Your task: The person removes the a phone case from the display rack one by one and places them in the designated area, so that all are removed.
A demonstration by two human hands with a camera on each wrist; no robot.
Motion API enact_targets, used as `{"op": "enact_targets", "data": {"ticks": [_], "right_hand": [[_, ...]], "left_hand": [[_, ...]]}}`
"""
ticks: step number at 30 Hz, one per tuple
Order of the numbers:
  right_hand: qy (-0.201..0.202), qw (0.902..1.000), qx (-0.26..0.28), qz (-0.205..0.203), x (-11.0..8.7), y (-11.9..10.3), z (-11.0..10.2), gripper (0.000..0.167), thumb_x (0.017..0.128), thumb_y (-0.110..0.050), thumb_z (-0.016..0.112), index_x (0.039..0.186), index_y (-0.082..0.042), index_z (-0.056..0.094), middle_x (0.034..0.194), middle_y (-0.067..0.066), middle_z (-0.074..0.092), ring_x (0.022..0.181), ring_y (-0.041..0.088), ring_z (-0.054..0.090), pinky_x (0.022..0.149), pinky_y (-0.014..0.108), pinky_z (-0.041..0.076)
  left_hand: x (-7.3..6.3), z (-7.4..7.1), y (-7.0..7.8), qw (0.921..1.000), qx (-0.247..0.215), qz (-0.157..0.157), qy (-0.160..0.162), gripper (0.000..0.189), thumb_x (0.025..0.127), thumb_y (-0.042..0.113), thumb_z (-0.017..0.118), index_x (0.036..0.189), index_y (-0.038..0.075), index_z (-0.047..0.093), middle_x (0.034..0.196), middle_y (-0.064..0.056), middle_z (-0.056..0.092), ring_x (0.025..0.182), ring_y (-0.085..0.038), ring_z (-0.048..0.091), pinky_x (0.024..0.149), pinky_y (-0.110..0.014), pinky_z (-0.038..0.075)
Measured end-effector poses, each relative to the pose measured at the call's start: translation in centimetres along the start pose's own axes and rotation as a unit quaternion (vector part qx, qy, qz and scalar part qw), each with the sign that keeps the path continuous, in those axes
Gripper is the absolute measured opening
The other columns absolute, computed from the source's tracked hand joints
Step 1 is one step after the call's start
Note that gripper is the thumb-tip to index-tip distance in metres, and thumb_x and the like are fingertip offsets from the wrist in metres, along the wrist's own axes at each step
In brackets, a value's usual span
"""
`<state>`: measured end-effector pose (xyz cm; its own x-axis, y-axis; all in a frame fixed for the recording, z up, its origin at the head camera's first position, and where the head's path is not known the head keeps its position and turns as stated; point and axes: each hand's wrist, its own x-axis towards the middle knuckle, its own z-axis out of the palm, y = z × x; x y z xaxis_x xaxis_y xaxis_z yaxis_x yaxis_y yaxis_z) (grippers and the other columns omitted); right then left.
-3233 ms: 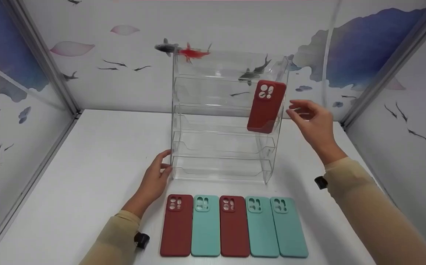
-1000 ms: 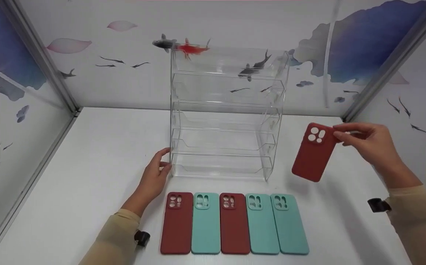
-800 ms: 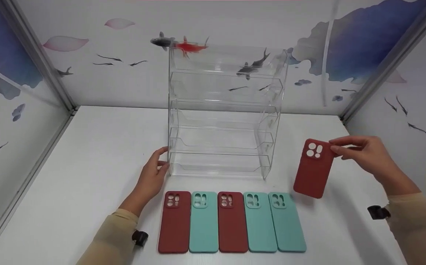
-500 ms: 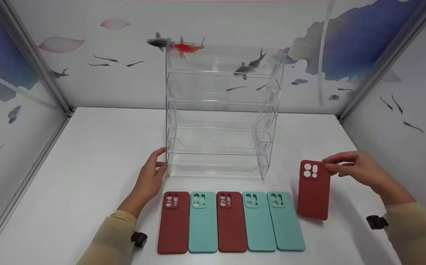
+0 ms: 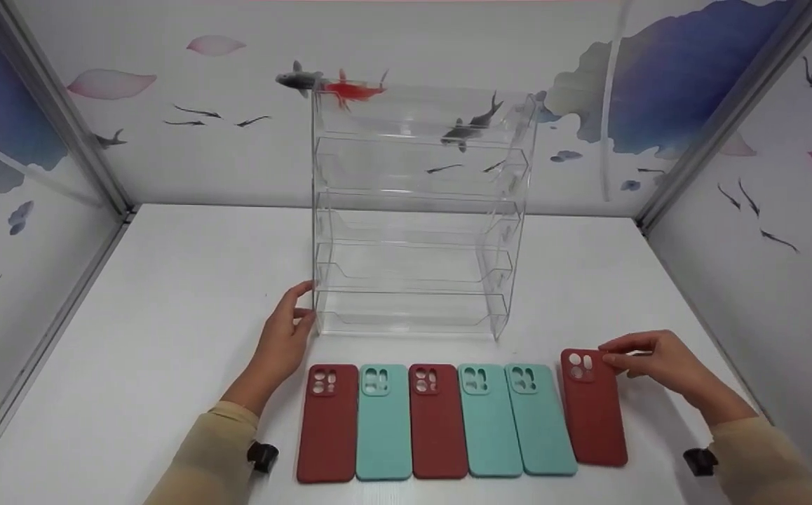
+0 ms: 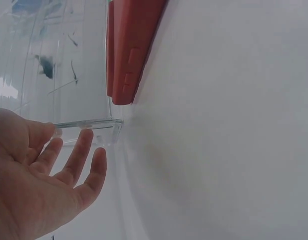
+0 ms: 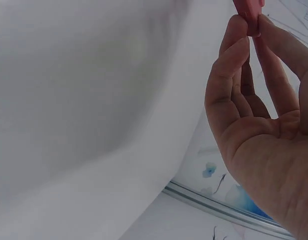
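A clear acrylic tiered rack (image 5: 413,301) stands upright on the white table. My left hand (image 5: 281,344) holds its lower left side, thumb and fingertips at the panel's edge; in the left wrist view the outer fingers (image 6: 96,170) are loosely bent. At the right end of a row of phone cases, my right hand (image 5: 669,365) pinches a red phone case (image 5: 594,421) by its top right corner. That case is low over the table or touching it; whether it lies flat I cannot tell. In the right wrist view only the corner of the red case (image 7: 250,17) shows.
Left of the pinched case lie a red case (image 5: 327,435), a teal case (image 5: 383,435), another red case (image 5: 440,435) and two more teal cases (image 5: 494,435), side by side, camera holes toward the rack. Printed walls (image 5: 238,161) enclose the table (image 5: 188,280).
The red phone case has come off the rack's right side in my right hand and moved down to the row's right end. My left hand keeps its place at the rack.
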<state>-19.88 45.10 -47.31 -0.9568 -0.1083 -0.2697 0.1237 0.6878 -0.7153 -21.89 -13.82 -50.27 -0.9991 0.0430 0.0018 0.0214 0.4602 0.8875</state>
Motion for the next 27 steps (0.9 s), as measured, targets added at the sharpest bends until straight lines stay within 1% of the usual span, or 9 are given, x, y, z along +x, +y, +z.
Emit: {"op": "enact_targets", "data": {"ticks": [5,9,15,18,23,25,27], "right_hand": [[0.014,0.9998,0.003,0.012,0.1,0.6,1.2,0.047,0.094,-0.037,0.077,0.129,-0.005,0.072,0.12,0.012,0.074,0.092,0.018,0.071,0.076,0.031,0.062],[0.025,0.9996,-0.006,0.009,0.0,0.8,2.0,0.047,0.093,-0.039,0.078,0.126,-0.006,0.073,0.119,0.012,0.075,0.091,0.016,0.069,0.074,0.029,0.061],[0.025,0.9996,-0.002,0.012,-0.4,1.2,2.9,0.044,0.092,-0.035,0.08,0.123,-0.006,0.075,0.116,0.012,0.075,0.085,0.017,0.069,0.07,0.029,0.061],[0.033,0.9993,-0.006,0.015,-0.6,1.2,3.1,0.043,0.091,-0.034,0.081,0.122,-0.005,0.075,0.115,0.013,0.075,0.083,0.017,0.069,0.068,0.029,0.061],[0.05,0.9974,-0.051,0.012,-0.7,0.5,3.4,0.036,0.091,-0.029,0.081,0.118,-0.006,0.077,0.112,0.014,0.076,0.087,0.019,0.071,0.067,0.028,0.06],[0.07,0.9936,-0.087,0.008,-0.9,-0.3,3.7,0.033,0.091,-0.026,0.081,0.116,-0.006,0.078,0.111,0.016,0.076,0.088,0.021,0.071,0.066,0.029,0.059],[0.099,0.9866,-0.13,0.008,-1.3,-1.5,4.2,0.031,0.093,-0.026,0.079,0.116,-0.006,0.077,0.111,0.017,0.076,0.087,0.022,0.07,0.064,0.029,0.057]], "left_hand": [[0.1,0.0,-0.1,1.0,-0.001,-0.003,-0.001,0.053,0.111,0.017,0.046,0.161,0.023,0.029,0.156,-0.01,0.046,0.133,-0.029,0.056,0.108,-0.052,0.052],[0.1,0.1,0.0,1.0,0.0,-0.004,0.0,0.053,0.111,0.017,0.046,0.161,0.023,0.03,0.155,-0.01,0.047,0.133,-0.029,0.056,0.108,-0.052,0.052],[0.1,0.2,0.0,1.0,0.0,0.001,-0.007,0.052,0.111,0.017,0.044,0.161,0.023,0.03,0.155,-0.011,0.047,0.134,-0.029,0.056,0.107,-0.053,0.052],[0.0,0.2,0.1,0.9999,-0.003,0.0,-0.013,0.051,0.112,0.018,0.042,0.161,0.023,0.029,0.155,-0.011,0.046,0.135,-0.03,0.055,0.107,-0.053,0.051],[0.1,0.1,0.2,0.9999,-0.006,-0.006,-0.014,0.053,0.111,0.019,0.043,0.162,0.023,0.028,0.158,-0.01,0.044,0.137,-0.031,0.054,0.109,-0.054,0.05],[0.1,0.1,0.1,0.9999,-0.007,-0.008,-0.011,0.054,0.111,0.018,0.046,0.162,0.024,0.028,0.159,-0.009,0.043,0.136,-0.03,0.054,0.109,-0.053,0.051],[-0.1,0.0,0.1,0.9999,-0.002,-0.011,-0.008,0.057,0.11,0.017,0.048,0.162,0.023,0.027,0.161,-0.009,0.041,0.137,-0.03,0.053,0.111,-0.053,0.05]]}}
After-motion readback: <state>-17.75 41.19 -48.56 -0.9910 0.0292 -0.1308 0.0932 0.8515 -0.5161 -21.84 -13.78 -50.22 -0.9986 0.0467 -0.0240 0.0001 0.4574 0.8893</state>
